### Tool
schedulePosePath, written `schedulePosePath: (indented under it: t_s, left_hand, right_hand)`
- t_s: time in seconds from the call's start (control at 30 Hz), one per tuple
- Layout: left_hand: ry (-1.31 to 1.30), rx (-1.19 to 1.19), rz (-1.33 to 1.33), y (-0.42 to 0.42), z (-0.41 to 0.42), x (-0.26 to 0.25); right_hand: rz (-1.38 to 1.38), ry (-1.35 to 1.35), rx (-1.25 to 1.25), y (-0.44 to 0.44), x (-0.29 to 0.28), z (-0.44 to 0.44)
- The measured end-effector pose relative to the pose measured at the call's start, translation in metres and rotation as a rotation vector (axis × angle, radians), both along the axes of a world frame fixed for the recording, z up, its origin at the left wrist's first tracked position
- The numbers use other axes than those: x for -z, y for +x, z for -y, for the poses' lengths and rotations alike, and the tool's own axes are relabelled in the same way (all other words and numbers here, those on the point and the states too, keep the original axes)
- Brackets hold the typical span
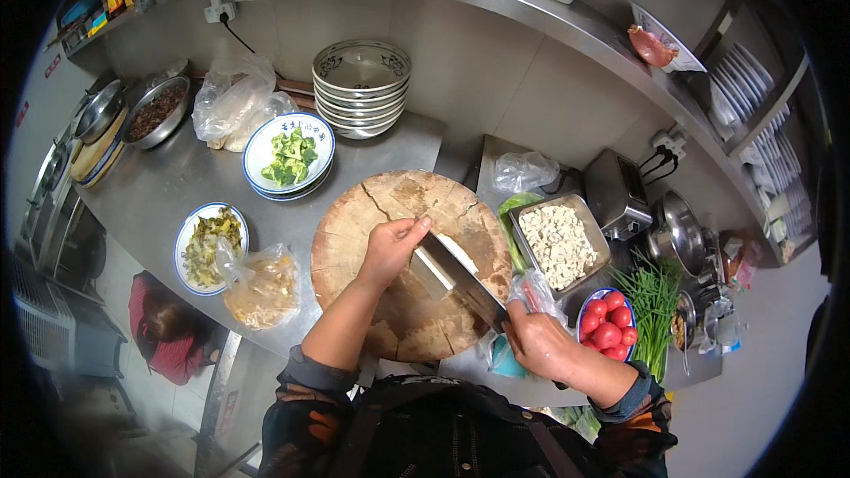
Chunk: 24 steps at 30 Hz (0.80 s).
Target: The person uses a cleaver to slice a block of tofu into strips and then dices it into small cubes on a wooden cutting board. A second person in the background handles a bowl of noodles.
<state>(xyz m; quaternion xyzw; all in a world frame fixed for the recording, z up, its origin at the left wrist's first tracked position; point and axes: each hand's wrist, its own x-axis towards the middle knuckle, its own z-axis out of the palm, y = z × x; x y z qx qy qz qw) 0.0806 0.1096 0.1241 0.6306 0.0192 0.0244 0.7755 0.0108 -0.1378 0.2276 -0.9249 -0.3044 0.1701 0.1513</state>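
A round wooden chopping block (358, 226) stands in front of me, its top cracked and stained. Over it my right hand (541, 342) grips the handle of a Chinese cleaver (465, 279), whose blade points up and to the left. The fingertips of my left hand (398, 245) pinch the blade's far end. White food pieces (457, 251) show on both sides of the blade; whether they lie on the block or cling to the steel I cannot tell. What they are is also unclear.
Broccoli in a bowl (289, 153), stacked bowls (362, 89), a plate of chopped greens (211, 245) and a plastic bag of food (262, 285) stand left. A metal tray of white cubes (561, 242), tomatoes (605, 328) and green stalks (651, 312) are right. A person (166, 332) is low at left.
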Motion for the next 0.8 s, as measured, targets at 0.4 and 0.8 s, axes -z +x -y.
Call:
schedulePosePath:
  t_s: [0.4, 0.8]
  left_hand:
    - [-0.187, 0.059, -0.127, 0.002, -0.003, 0.005]
    - [-0.239, 0.099, -0.198, -0.003, -0.007, 0.016]
  right_hand:
    - [0.018, -0.074, -0.019, -0.001, 0.003, -0.003]
    - [0.015, -0.175, -0.029, -0.012, 0.021, -0.013]
